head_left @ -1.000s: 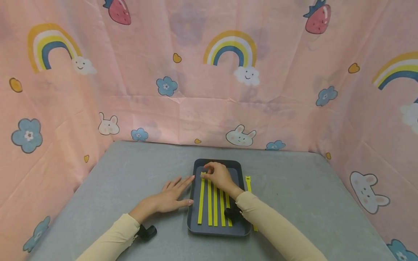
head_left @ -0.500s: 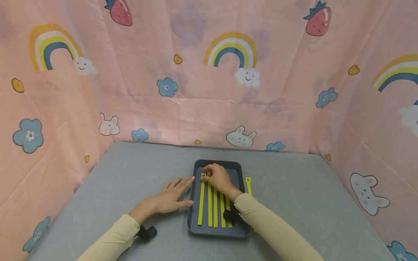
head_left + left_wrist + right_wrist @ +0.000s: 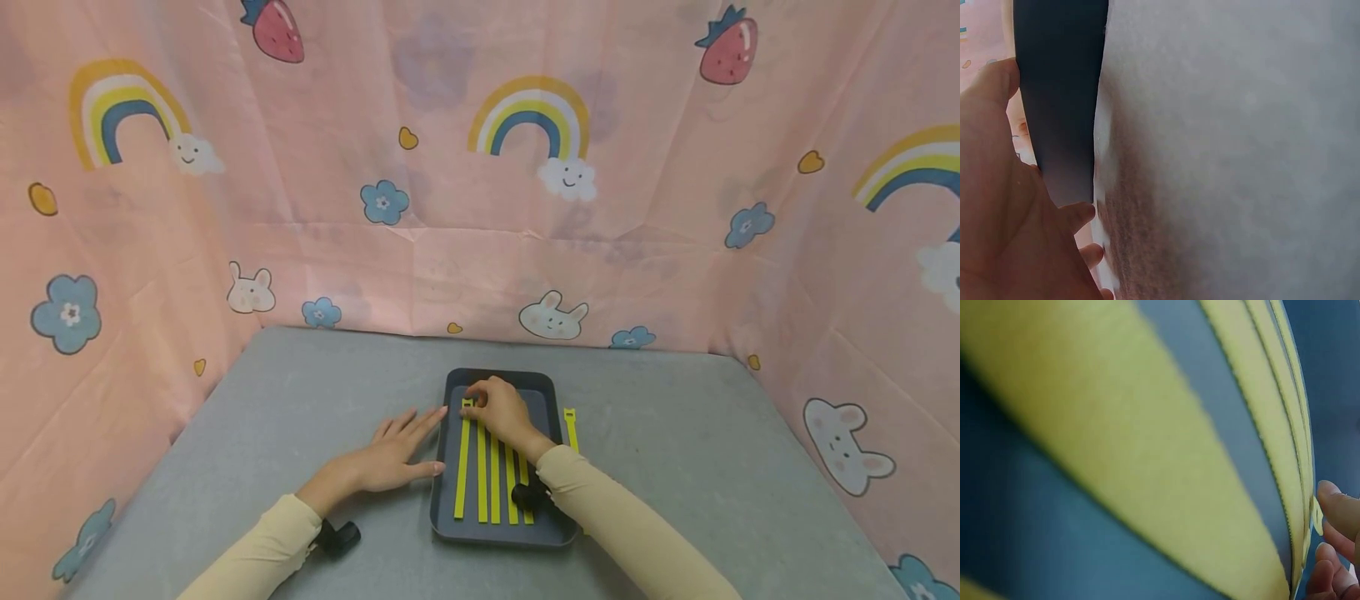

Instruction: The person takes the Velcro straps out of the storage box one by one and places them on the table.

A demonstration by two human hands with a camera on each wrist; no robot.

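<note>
Several yellow hook-and-loop cable ties (image 3: 495,492) lie lengthwise, side by side, in a dark grey tray (image 3: 501,541). My right hand (image 3: 504,414) reaches over the tray and pinches the slotted head of the leftmost cable tie (image 3: 461,475) between thumb and fingers. In the right wrist view, that small yellow head (image 3: 1317,515) shows at the fingertips (image 3: 1329,487). My left hand (image 3: 386,461) lies with spread, straight fingers against the tray's left side. The left wrist view has its thumb and fingertips along the tray's dark outer wall (image 3: 1060,100). My right hand and sleeve cover the far ends of the other ties.
Another yellow cable tie (image 3: 572,427) lies on the grey table (image 3: 675,450) just right of the tray, partly under the right sleeve (image 3: 630,517). Black camera mounts (image 3: 337,537) sit on both wrists. A pink printed curtain (image 3: 420,275) encloses the table's back and sides.
The right hand has shifted very slightly at the leftmost tie's head, which now shows more clearly. The left hand, tray and other ties stay in place.
</note>
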